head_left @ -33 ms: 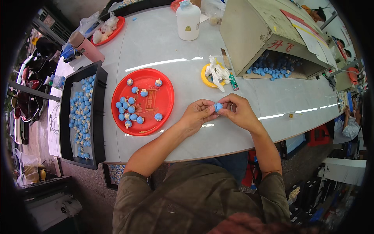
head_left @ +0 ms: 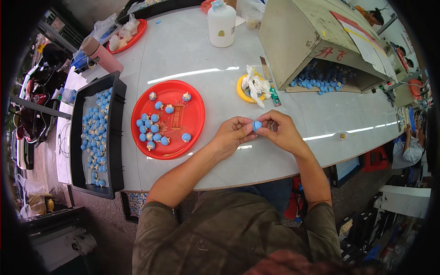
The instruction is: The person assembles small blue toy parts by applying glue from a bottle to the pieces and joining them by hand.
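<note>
As the left hand and right hand pinched one blue ball above the tabletop, toward its near edge, it looked light, perhaps slippery; its rounded sides seemed the safest hold.

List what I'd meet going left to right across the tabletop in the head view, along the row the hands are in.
Black tray of blue-and-cream pieces → round red plate → left hand → small blue ball pinched between both hands → right hand → small yellowish piece.
</note>
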Motion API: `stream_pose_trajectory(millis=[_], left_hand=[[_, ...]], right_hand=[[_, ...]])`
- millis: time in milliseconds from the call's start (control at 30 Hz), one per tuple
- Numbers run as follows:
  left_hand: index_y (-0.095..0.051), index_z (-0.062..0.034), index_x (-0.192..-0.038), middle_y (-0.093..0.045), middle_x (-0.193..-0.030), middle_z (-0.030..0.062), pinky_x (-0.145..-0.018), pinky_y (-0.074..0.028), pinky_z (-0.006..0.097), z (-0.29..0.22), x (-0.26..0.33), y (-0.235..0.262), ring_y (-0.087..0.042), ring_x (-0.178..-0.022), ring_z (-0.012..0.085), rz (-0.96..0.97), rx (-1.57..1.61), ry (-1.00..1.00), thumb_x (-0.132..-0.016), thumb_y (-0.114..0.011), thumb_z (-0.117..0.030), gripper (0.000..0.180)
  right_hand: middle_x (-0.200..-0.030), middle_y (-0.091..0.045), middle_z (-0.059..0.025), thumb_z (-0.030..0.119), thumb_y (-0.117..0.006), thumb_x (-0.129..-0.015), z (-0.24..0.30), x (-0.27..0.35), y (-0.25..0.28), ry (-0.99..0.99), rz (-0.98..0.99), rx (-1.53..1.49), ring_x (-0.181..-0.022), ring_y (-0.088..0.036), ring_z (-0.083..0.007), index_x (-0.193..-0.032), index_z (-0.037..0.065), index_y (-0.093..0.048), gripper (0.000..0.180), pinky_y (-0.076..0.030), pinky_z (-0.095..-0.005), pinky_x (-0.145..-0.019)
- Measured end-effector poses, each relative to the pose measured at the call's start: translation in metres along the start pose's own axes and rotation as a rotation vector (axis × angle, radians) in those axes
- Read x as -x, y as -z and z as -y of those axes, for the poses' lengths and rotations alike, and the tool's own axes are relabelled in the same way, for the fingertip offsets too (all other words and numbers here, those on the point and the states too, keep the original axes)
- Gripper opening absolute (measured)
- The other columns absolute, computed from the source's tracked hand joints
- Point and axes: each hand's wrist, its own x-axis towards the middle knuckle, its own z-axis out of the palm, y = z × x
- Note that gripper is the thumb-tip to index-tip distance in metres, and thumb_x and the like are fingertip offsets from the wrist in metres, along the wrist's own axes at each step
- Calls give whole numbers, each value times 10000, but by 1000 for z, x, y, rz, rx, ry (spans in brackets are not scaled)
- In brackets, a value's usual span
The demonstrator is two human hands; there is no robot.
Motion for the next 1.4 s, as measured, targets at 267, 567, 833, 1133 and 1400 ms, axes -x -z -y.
stream_pose_trajectory(millis=[267, 567, 833, 1133, 1400], left_hand=[[-566, -58, -1073, -625, -1083, 58, -886, -528, 301, 0, 0, 0, -614, -1011, 156, 10, -12, -38, -896, -671, -133, 218], [-565, -51, -1063, -628, -1078, 71, -883, -529, 305, 8, -2, 1, -617, -1006, 164, -9, -68, -101, -881, -688, -107, 226], [-571, -40, -1084, -633, -1097, 84, -874, -530, 296, 5, 0, 1, -624, -997, 164, 6, -62, -72, -894, -675, -132, 235], [-570, 7, -1085, -625, -1066, 112, -850, -549, 279, 8, -1, 0, -632, -963, 158, 3, -91, -144, -910, -655, -117, 231], [-590, -21, -1078, -639, -1054, 83, -854, -527, 287, 2, -1, 2, -625, -964, 170, -29, -36, 6, -912, -657, -173, 234]], right_hand=[[-792, -586, 11, 91, -754, -793, -17, 4, -12, 0, -77, -163, -683, -482, -46, -966, 26, -655, 210, -382, -202, -587], [-815, -592, 4, 57, -741, -809, -27, 8, -19, -21, -77, -298, -698, -489, -28, -959, 17, -628, 192, -398, -182, -596], [-818, -596, -11, 40, -724, -824, -26, 9, -22, -5, -65, -296, -712, -506, -38, -953, 4, -610, 176, -419, -188, -615], [-783, -554, 19, 43, -713, -838, -38, 11, -27, -8, -101, -389, -681, -461, -20, -937, 15, -586, 164, -383, -183, -590], [-855, -627, -26, 52, -675, -872, -28, 11, -27, -4, -104, -490, -722, -547, -38, -969, -10, -596, 140, -435, -184, -629]])
